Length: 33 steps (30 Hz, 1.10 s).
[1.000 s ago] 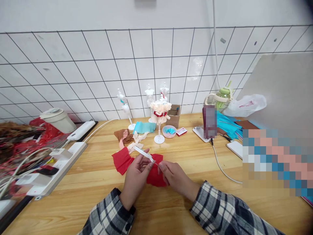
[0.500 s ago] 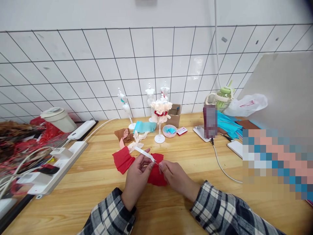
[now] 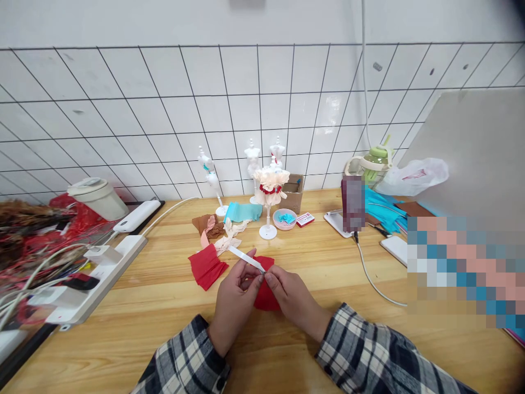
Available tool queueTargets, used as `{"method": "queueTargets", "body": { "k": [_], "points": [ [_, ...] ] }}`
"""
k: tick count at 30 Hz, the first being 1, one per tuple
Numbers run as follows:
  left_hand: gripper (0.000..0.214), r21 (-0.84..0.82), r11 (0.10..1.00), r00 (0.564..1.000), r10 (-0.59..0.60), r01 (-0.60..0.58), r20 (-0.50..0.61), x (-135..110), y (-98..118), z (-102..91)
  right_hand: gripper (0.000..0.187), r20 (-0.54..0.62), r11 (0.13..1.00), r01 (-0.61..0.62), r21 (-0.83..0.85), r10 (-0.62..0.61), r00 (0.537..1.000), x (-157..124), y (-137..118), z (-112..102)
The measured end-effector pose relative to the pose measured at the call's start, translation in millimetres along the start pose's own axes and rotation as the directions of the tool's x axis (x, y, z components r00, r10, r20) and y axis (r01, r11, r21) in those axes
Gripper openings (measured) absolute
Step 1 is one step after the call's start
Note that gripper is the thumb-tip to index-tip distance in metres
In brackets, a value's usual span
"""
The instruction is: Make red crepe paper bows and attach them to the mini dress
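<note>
A narrow white strip (image 3: 247,259) slants up and to the left from the fingertips of my left hand (image 3: 237,300), which is closed on it. My right hand (image 3: 296,300) pinches at the strip's lower end, and its fingertips meet those of the left. What lies right between the fingertips is too small to make out. Beneath the hands a piece of red cloth (image 3: 266,297) lies on the table, partly covered by them. Another red cloth piece (image 3: 207,266) sits left of my left hand, beside cream fabric scraps (image 3: 229,236).
Past the hands stands a small white dress form (image 3: 268,232) in cream ruffles, with several others behind. Near it are a pink dish (image 3: 279,223), a small box (image 3: 305,219) and teal cloth (image 3: 243,212). A power strip (image 3: 110,279) lies left; a phone (image 3: 353,205) stands right.
My hands have come together: the thin gap between their fingertips has closed. The left hand and the white strip have shifted slightly right.
</note>
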<state>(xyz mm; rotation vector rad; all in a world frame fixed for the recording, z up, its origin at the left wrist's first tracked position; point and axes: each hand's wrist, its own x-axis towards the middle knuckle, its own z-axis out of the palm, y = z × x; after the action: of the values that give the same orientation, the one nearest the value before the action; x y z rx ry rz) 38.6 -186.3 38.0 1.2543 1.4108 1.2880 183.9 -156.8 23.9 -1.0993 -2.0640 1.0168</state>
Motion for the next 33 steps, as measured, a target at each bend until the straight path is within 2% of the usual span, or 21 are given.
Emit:
{"method": "queueTargets", "body": {
  "k": [10,15,19,22,24,27,30,33],
  "points": [
    [0.053,-0.055,0.998,1.000,0.000,0.000,-0.003,-2,1,1.2,0.037,-0.021,1.000,0.011,-0.013,-0.011,1.000,1,1,2],
    [0.057,-0.112,0.994,1.000,0.006,-0.004,0.010,0,0,1.3,0.036,0.006,1.000,0.011,-0.021,-0.011,1.000,2,0,-5],
    [0.064,-0.166,0.986,0.999,0.021,-0.027,-0.040,4,4,-3.2,0.028,0.040,0.999,0.023,-0.049,-0.021,0.999,3,3,-16],
    [0.067,-0.176,0.983,0.996,0.038,-0.051,-0.079,6,5,-6.5,0.019,-0.017,0.996,-0.020,-0.082,0.018,1.000,6,6,-20],
    [0.068,-0.154,0.986,0.997,0.052,-0.059,-0.053,5,3,-6.5,0.015,-0.112,0.998,-0.014,-0.059,0.008,0.994,7,6,-21],
    [0.070,-0.101,0.993,0.996,0.063,-0.056,0.066,0,-1,-3.0,0.015,-0.239,0.996,0.086,0.003,-0.083,0.967,7,2,-20],
    [0.068,-0.041,0.997,0.986,0.069,-0.064,0.151,-5,-2,0.9,0.016,-0.239,0.992,0.125,0.033,-0.114,0.964,7,-2,-20],
    [0.069,-0.019,0.997,0.983,0.071,-0.069,0.170,-6,0,1.3,0.010,-0.219,0.994,0.101,0.040,-0.090,0.972,7,-3,-20]
  ]
}}
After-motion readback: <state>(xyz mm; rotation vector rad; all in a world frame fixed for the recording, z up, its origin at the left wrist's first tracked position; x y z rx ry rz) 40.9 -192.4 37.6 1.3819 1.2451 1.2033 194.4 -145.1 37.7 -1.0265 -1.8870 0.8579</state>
